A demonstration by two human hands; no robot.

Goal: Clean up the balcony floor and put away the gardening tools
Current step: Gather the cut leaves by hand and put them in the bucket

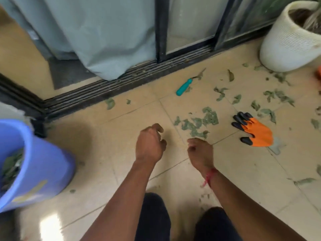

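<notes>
The balcony floor (121,153) is littered. The blue bucket (43,162) on my left holds leaves, so it is likely my bin. My left hand (150,143) is loosely curled and empty. My right hand (199,150) is curled under, contents hidden. Ahead lie the leaf pile (198,122), orange glove (257,133) and teal-handled tool (184,86).

Head camera looks steeply down at floor (104,145).

floor (107,153): beige tile | on it: scattered leaves (199,121), teal-handled tool (184,86), orange-black glove (253,130), blue bucket (43,164), white pot (286,44)
</notes>
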